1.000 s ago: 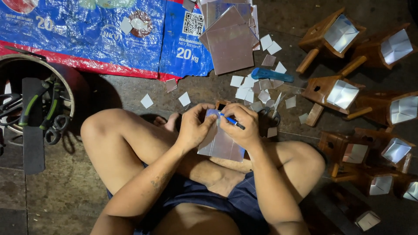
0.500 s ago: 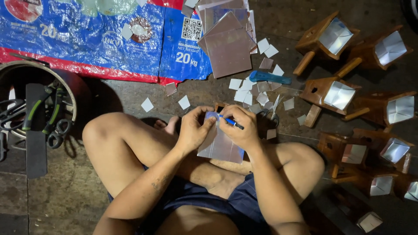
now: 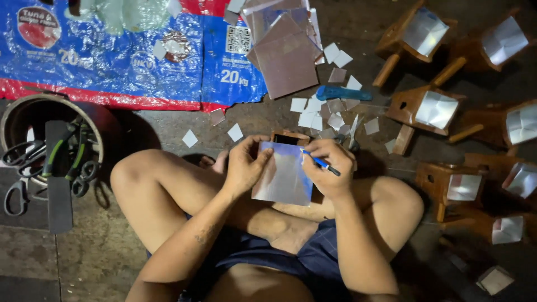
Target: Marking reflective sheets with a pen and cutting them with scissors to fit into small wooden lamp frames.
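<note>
Blue and red plastic sack (image 3: 112,61) lies flat across the upper left of the frame; its lower edge ends just above the bare concrete floor (image 3: 100,257), which offers open room at lower left. Round bucket (image 3: 33,112) at the left edge holds scissors (image 3: 22,179) and a flat dark bar. A stack of mirror sheets (image 3: 288,59) rests at upper centre, overlapping the sack's right edge. Wooden mirror holders (image 3: 428,106) crowd the right side from top to bottom, leaving little free floor there. Small cut mirror squares (image 3: 313,112) and a blue-handled tool (image 3: 341,92) lie scattered between stack and knees.

At centre, over crossed legs, the left hand (image 3: 243,168) grips the left edge of 1 mirror sheet (image 3: 282,179), thumb on its face. The right hand (image 3: 330,168) is clenched round a blue pen (image 3: 320,162), its tip touching the sheet's upper right edge. A small wooden block (image 3: 290,137) sits just behind the sheet.
</note>
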